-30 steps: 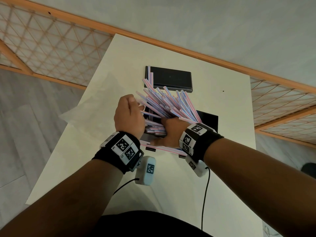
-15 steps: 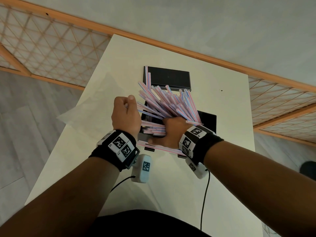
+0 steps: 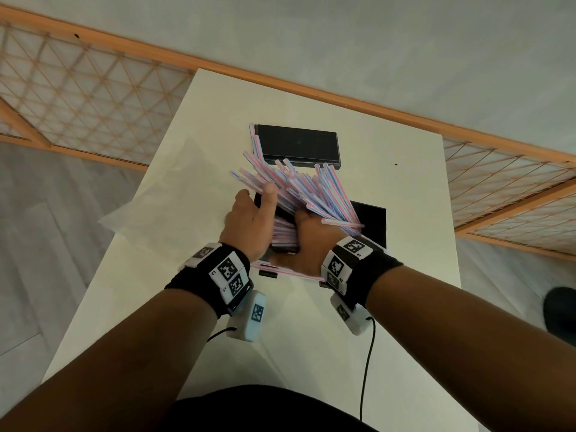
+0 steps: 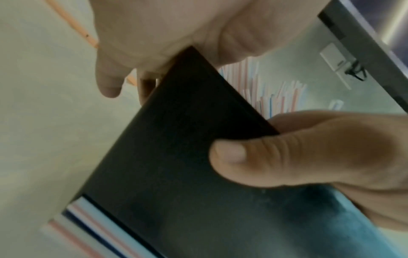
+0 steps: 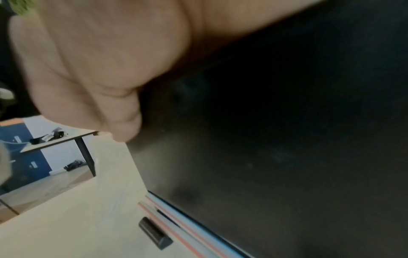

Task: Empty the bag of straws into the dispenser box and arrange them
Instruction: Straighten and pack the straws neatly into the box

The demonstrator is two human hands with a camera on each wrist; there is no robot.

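Pink, blue and white striped straws stand fanned out of the black dispenser box in the middle of the white table. My left hand lies with straight fingers against the left side of the bundle, over the box's left end. My right hand grips the box's front wall, with its thumb pressed on the outside and its fingers hidden among the straws. A few straws lie flat on the table under the box's front edge.
The black lid lies flat behind the box, one straw along its left edge. A clear empty plastic bag is spread on the table's left side. A small black piece sits by the loose straws. Camera cables hang over the near edge.
My left hand has opened from a fist and moved right against the straws. The fanned bundle has shifted slightly right. The right hand has stayed at the box's front.
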